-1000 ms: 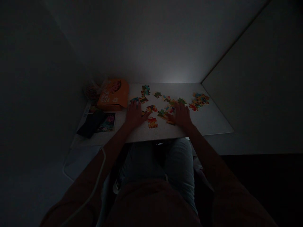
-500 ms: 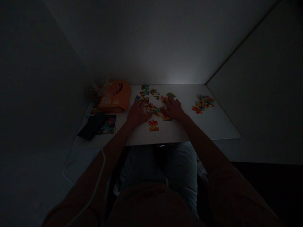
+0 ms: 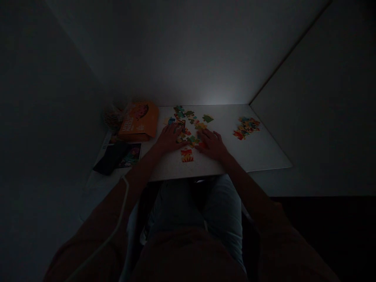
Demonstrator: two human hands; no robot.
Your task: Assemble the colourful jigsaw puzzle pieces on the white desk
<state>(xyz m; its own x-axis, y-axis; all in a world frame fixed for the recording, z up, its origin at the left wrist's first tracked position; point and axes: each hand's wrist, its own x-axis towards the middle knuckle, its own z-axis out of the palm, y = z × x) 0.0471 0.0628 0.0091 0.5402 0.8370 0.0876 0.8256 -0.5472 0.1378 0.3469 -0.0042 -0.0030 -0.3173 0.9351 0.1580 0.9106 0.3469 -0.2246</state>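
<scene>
My left hand (image 3: 170, 139) lies flat with its fingers spread, over the left side of a group of jigsaw puzzle pieces (image 3: 192, 140). Opposite it, my right hand (image 3: 213, 145) rests with fingers apart on the right side of that group, covering some pieces. Several pieces join in a rough ring between and beyond the hands. A red and yellow piece (image 3: 187, 155) sits apart, nearer the table's front edge. Behind my right hand is a loose green piece (image 3: 208, 118). The dim light hides details under both palms.
On the left stands an orange puzzle box (image 3: 139, 122), with a clear plastic bag (image 3: 113, 116) beside it. A dark flat object (image 3: 111, 157) overlaps a printed picture (image 3: 131, 155). A pile of puzzle pieces (image 3: 247, 127) lies at the right of the white table (image 3: 264, 154). A white cable (image 3: 122, 213) crosses my left arm.
My right hand has drawn slightly toward the front edge, uncovering yellow pieces and the green piece behind it. My left hand stays spread over the pieces. The whole view has shifted slightly.
</scene>
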